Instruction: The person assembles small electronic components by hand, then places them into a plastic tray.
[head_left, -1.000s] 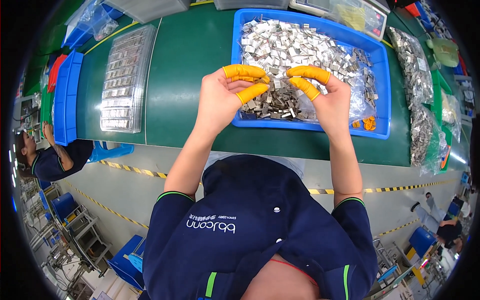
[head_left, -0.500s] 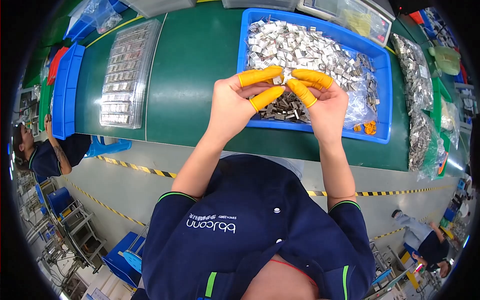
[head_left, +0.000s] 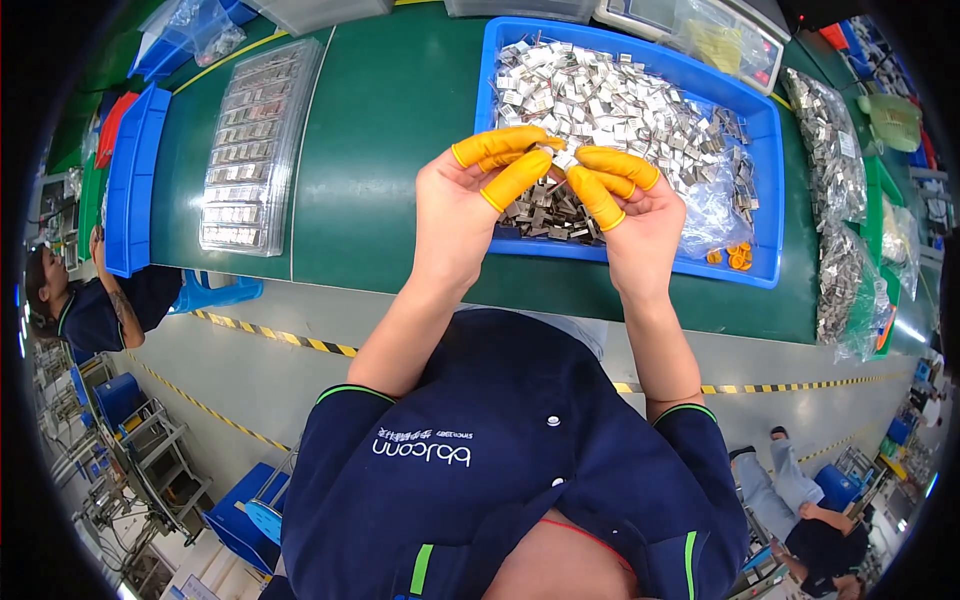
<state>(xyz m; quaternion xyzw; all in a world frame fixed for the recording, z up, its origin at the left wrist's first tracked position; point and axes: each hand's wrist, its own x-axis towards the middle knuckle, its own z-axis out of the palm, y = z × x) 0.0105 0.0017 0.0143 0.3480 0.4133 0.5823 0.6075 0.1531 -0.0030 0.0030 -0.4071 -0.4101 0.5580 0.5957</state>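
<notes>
Pinching small part (head_left: 564, 158) above tray (head_left: 488, 80)

Off the tabletop's (head_left: 390, 150) left edge, there's a blue bin (head_left: 138, 180), with a co-worker (head_left: 100, 310) near it! Up at the far edge sits a white boxy device (head_left: 766, 60); pale green basket (head_left: 893, 121) out right, striped tape (head_left: 275, 333) across the floor (head_left: 240, 385).

A grey floor (head_left: 260, 375) runs along the near edge of the green table (head_left: 390, 150), marked with black-and-yellow striped tape (head_left: 318, 343), with a blue stool (head_left: 225, 292) close to the table's near left corner and metal-framed equipment (head_left: 165, 450) standing well apart from that corner.
</notes>
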